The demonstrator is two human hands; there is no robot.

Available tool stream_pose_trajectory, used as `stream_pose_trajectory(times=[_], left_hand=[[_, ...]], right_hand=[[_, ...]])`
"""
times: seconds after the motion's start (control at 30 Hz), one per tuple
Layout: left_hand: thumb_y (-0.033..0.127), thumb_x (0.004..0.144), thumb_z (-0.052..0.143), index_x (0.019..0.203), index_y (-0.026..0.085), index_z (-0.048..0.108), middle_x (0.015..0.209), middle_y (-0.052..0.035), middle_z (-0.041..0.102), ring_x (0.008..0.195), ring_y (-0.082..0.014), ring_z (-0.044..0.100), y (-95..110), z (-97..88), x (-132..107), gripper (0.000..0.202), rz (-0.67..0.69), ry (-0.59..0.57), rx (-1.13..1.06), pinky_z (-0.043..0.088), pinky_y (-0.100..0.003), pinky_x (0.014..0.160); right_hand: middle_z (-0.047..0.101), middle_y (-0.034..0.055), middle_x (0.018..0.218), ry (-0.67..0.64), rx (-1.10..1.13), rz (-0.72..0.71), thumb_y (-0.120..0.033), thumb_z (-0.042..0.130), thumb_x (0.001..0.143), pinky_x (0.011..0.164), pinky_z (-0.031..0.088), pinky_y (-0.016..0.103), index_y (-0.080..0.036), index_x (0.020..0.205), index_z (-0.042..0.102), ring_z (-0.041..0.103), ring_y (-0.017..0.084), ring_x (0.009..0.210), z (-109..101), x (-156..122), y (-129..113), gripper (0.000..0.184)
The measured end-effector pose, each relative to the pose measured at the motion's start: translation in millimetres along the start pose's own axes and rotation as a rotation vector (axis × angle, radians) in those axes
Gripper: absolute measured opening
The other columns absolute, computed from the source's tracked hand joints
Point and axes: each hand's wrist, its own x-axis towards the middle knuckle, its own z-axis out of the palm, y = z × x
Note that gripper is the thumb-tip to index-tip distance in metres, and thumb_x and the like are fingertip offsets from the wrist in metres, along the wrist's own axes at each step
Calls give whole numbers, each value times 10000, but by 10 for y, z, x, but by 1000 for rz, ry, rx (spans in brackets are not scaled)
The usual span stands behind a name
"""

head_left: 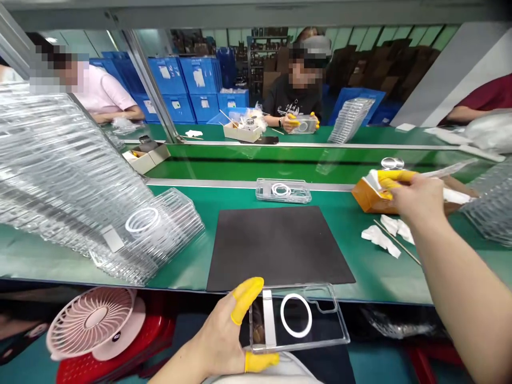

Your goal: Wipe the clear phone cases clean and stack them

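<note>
Case (326,326) held in left hand (216,333); right hand (420,200) at orange box (363,198)

Nearest, the left hand grasps the case by its left end, yellow-covered digits at the far and near edges; its other fingers are hard to make out. The case lies before the bench's front edge, tilted slightly. It is clear and rigid-looking, rectangular with rounded corners, and bears a flat white ring (282,324), a white strip (268,320) and a shaped frame at the far right corner.

Lower left, a pink ribbed fan (96,317) partly covers a red perforated seat (74,368).

On the green bench (336,205) lies a smooth black mat (276,245). Left of it, stacked clear cases (60,154) lean in close layers, cut off by the frame. Right of it, crumpled white scraps (380,241) lie beside a thin stick (404,249).

The right hand's yellow-covered fingers are at white material in the orange box. Whether they grip it cannot be told; the hand hides part of the box.

Beyond the mat, a second clear case (296,193) with a white ring lies flat.

Farthest, a co-worker (294,101) in a dark top holds another clear case in both hands.
</note>
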Motion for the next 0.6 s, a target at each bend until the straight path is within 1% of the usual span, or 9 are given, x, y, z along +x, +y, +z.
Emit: stream_pose_trajectory(times=[0.1,0.17,0.27,0.33,0.37,0.43,0.5,0.53,0.6], left_hand=[[471,662,813,1442,197,254,1363,-178,532,1230,-344,561,11,33,-18,998,-18,7,-12,503,-462,1012],[455,680,799,1444,190,250,1362,-179,529,1233,-341,557,13,36,-11,977,-9,15,-9,500,-463,1013],[418,663,813,1440,160,253,1366,-199,512,1249,-350,537,13,33,-15,991,12,4,7,499,-460,1013],[399,652,820,1433,143,267,1370,-210,502,1254,-357,529,12,31,-20,992,8,-12,26,499,-464,1011],[392,655,816,1431,139,273,1370,-211,501,1251,-356,532,12,32,-20,980,4,-13,38,501,-465,1009],[387,672,801,1425,141,288,1356,-204,518,1225,-345,555,15,34,-10,943,6,0,58,510,-463,998],[389,683,792,1408,153,316,1320,-186,553,1184,-325,590,19,39,9,899,11,34,62,530,-445,977],[396,684,793,1397,160,330,1298,-176,570,1164,-316,605,21,41,20,883,13,53,57,539,-434,965],[411,684,798,1381,172,350,1262,-162,598,1138,-305,624,25,45,35,862,1,84,39,547,-425,956]], right_hand=[[711,108,855,-28,115,37,-475,582,828,799,496,391,-132,986,715,660,244,829,106,-638,-202,401],[723,88,860,-73,210,22,-526,592,815,777,524,387,-163,941,721,674,242,808,170,-1055,-343,406],[726,67,914,-129,316,-21,-517,609,832,793,544,376,-204,901,719,681,225,834,197,-1550,-580,339],[715,53,949,-158,364,-79,-457,619,857,819,538,360,-231,893,720,668,211,891,172,-1777,-786,250],[706,49,952,-170,379,-131,-412,624,870,826,531,356,-241,891,720,654,207,920,156,-1864,-906,197],[683,44,920,-189,381,-290,-294,619,892,834,511,366,-247,893,711,622,205,956,140,-2006,-1163,103],[650,49,875,-185,342,-463,-179,593,896,838,492,396,-227,894,690,594,208,939,147,-2125,-1388,108],[632,53,859,-175,313,-523,-136,576,890,844,485,413,-211,895,679,582,209,922,151,-2184,-1465,128],[601,65,847,-168,262,-589,-72,539,875,869,467,453,-175,917,664,557,213,900,132,-2313,-1512,168]])
